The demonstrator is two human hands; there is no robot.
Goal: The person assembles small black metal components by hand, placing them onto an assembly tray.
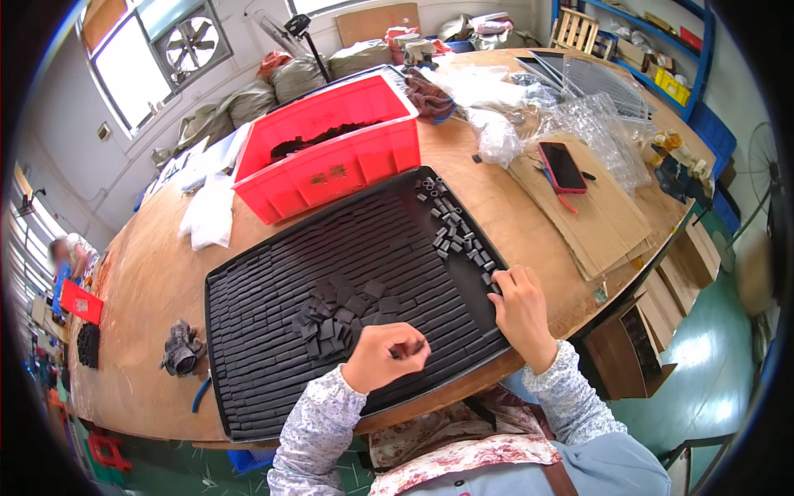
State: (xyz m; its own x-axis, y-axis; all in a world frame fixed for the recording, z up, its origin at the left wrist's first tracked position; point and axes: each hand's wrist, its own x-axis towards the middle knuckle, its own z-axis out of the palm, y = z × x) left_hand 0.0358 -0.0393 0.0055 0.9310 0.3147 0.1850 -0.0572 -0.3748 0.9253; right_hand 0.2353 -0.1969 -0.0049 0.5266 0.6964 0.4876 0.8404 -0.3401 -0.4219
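A large black tray [463, 302] lies before me, lined with rows of small black pieces. Over its near part my left hand [382, 357] is curled closed, with a small dark piece [418, 347] showing at its fingertips. Just left of it, a loose heap of flat black squares [335, 314] lies on the rows. My right hand [523, 312] is at the tray's right edge, thumb and forefinger pinched around a small black tube. Several more short black tubes [453, 227] lie scattered along that side, up to the far corner.
Behind the tray stands a red bin [331, 178] holding dark pieces. Cardboard sheets [554, 207] with a phone [563, 168] on them lie to the right. Clear plastic bags [595, 124] are beyond. A dark crumpled bundle [183, 347] sits left. A person [76, 256] is at the far left.
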